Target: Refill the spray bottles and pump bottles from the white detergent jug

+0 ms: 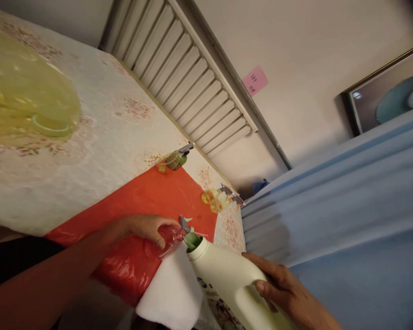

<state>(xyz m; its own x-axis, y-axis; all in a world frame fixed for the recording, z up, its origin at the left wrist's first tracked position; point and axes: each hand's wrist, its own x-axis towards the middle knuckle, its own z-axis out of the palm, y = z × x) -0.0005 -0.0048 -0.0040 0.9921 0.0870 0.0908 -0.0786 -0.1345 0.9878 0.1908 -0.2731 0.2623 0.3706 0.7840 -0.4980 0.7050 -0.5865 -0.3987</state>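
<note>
While your left hand [147, 228] wraps its fingers around the small spray bottle [170, 238] to steady it over the red cloth [147, 197], your right hand [285, 286] grips the white jug [227, 279], tipped (spout at ten o'clock) toward it.

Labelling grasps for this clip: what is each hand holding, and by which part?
Left hand grips the small spray bottle around its body. Right hand holds the big white bottle by its lower body, near the handle.
</note>
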